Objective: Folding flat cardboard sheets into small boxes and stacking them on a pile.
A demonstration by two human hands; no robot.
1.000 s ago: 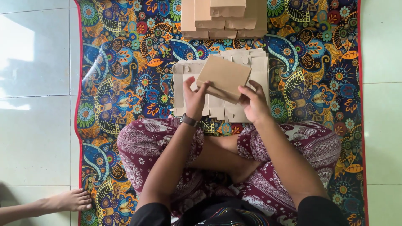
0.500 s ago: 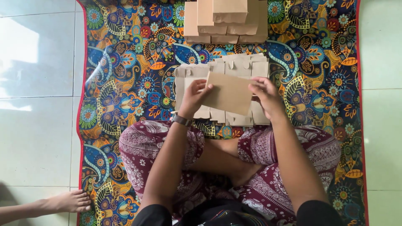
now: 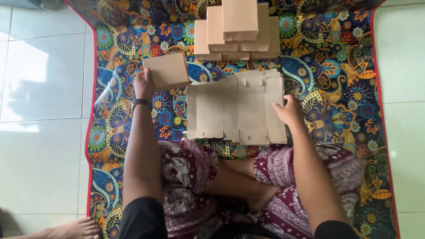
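gripping a folded box (image 3: pixel 167 71), the left hand (image 3: pixel 144 84) stretched leftward; the right hand (image 3: pixel 290 110) lay flat on the cardboard sheets (image 3: pixel 234 108), which might slide and scatter.

Bright daylight, tile glare left, perhaps soft

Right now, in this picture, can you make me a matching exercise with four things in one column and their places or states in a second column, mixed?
Things:
1. folded cardboard box
2. flat cardboard blanks
3. stack of finished boxes
4. wristwatch

Places or states:
A. lying unfolded on the patterned mat, under the right hand
B. worn on the left wrist
C. piled at the far end of the mat
D. held up by the left hand, off to the left side

Pairs: 1-D, 2-A, 3-C, 4-B
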